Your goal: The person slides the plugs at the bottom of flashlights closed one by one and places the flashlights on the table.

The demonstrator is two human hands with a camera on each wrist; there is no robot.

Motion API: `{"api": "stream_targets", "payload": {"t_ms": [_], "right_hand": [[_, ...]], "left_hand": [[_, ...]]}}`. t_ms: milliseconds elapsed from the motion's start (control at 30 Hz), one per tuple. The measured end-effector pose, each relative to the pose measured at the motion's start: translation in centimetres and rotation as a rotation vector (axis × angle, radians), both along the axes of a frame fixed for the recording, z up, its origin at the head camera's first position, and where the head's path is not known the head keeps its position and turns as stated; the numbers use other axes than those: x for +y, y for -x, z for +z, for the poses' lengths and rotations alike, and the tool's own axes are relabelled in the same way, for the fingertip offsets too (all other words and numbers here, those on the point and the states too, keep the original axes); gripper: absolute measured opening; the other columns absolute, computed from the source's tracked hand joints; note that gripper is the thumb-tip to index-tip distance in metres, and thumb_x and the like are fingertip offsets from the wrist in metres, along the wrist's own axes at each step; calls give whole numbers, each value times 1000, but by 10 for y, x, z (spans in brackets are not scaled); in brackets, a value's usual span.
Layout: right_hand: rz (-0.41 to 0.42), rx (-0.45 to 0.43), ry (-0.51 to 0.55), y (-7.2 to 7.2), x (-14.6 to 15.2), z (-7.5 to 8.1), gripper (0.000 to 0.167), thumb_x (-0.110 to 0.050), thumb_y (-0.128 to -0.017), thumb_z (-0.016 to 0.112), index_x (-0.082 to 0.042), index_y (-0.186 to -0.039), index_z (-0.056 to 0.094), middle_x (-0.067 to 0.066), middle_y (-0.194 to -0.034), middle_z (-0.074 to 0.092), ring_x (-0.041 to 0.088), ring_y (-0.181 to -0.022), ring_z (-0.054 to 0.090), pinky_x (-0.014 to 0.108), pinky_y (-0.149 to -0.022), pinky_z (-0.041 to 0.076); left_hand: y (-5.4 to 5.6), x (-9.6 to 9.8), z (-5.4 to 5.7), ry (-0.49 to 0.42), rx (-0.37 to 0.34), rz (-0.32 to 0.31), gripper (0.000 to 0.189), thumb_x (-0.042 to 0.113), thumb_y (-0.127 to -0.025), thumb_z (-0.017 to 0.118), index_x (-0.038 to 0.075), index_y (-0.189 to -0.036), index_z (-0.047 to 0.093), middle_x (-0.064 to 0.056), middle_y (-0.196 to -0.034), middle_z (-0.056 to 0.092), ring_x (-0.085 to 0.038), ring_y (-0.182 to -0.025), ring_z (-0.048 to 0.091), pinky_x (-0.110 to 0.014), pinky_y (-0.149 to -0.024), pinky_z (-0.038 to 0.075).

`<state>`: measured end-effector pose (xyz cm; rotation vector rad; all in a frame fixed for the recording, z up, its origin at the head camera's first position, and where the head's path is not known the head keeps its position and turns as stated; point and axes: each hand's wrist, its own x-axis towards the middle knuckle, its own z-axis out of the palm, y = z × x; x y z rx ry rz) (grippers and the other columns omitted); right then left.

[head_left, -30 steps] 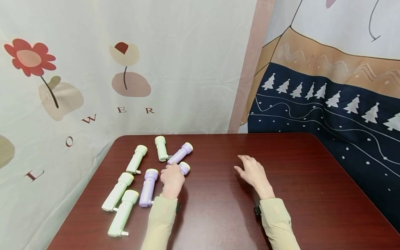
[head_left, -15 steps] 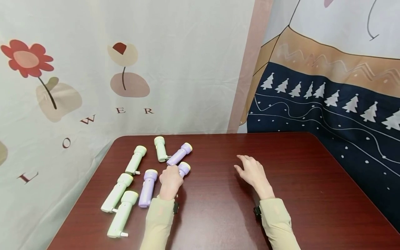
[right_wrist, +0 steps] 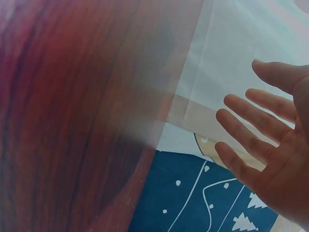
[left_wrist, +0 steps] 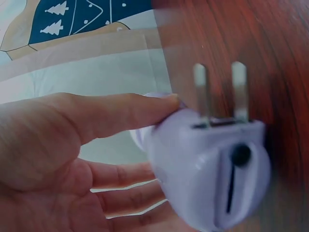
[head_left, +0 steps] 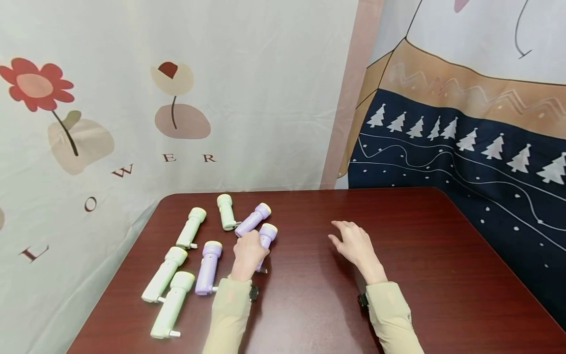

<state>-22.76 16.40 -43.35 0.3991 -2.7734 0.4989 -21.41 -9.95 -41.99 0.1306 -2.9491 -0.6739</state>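
Note:
My left hand (head_left: 249,253) grips a lilac flashlight (head_left: 268,233) near the left middle of the table. In the left wrist view, my thumb lies along one side of the flashlight (left_wrist: 193,164) and the fingers curl at the other side. Two metal plug prongs (left_wrist: 240,92) stick out of its base, which also has a slot with a dark knob. Just beyond the hand lies another lilac flashlight (head_left: 252,220), and a third lilac flashlight (head_left: 209,268) lies to its left. Over the table on the right, my right hand (head_left: 355,246) holds nothing, its fingers spread and relaxed.
Several pale green flashlights lie on the left side, among them one front green flashlight (head_left: 173,305) and one back green flashlight (head_left: 226,212). The brown table (head_left: 309,305) ends at the printed curtain (head_left: 265,98) behind; a dark blue tree-patterned cloth (head_left: 442,157) hangs at the right.
The left hand first drew slightly back, then moved right with the lilac flashlight. The flashlight has turned more upright in the head view, and its base now shows. My right hand stays nearly still.

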Motion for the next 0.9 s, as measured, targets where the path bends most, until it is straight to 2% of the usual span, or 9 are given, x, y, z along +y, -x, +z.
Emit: {"api": "stream_targets", "payload": {"t_ms": [233,533,733,900], "right_hand": [[48,63,2,-2,-7,1,36,-23,-84,70,-7,-117,66,11,-110,70,29,-99,64,44,-83,51],[120,117,22,-6,-17,2,33,-23,-84,71,-8,-113,68,8,-104,72,25,-95,65,40,-80,52],[179,162,32,-8,-25,4,32,-24,-82,74,-10,-111,69,5,-101,72,21,-92,66,37,-78,53],[213,185,16,-9,-32,3,35,-26,-80,75,-10,-111,69,4,-100,73,19,-91,66,35,-77,53]], "left_hand": [[5,7,0,-85,63,13,31,22,-68,80,0,-76,59,-18,-73,64,-38,-73,64,-48,-61,50],[11,21,-7,-204,217,38,32,27,-69,80,1,-72,61,-12,-62,62,-34,-62,62,-41,-56,46],[15,30,-10,-301,241,80,36,31,-70,79,0,-84,66,-12,-74,69,-33,-71,65,-42,-62,46],[16,35,-12,-388,250,101,37,32,-71,78,0,-87,66,-12,-79,72,-31,-76,67,-39,-65,47]]}}
